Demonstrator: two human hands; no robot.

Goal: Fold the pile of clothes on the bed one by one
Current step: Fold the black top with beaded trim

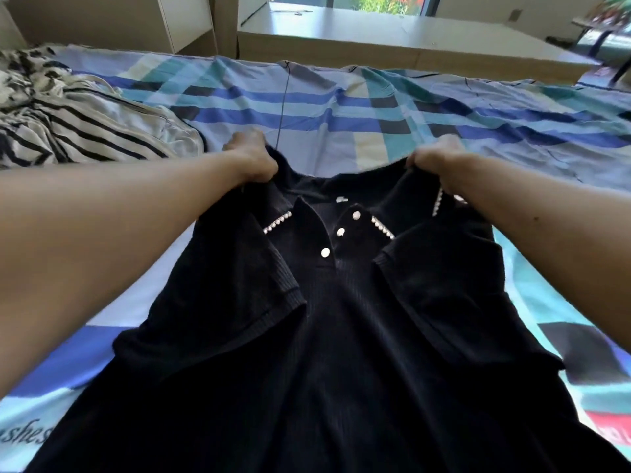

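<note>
The bed, under its blue plaid cover, carried everything. Our black ribbed top lay front up along the middle of it, hem towards us and collar away. Both short sleeves appeared to be turned in over the chest. The pile of clothes waiting their turn, striped and patterned, sat well apart at the far left of the bed.

Our left hand and our right hand each gripped a bunch of the knit at a shoulder, fingers curled round it on either side of the neck.

We judged the top light and very soft, with no stiffness of its own. It would sag and stretch wherever it hung unsupported, so the two shoulder points were the sensible hold for carrying it over in one fold. The ribbed cloth looked grippy rather than slippery.

The pearl trim on the collar edges and the pearl buttons down the placket seemed the only delicate parts, best kept from being pressed or snagged.
</note>
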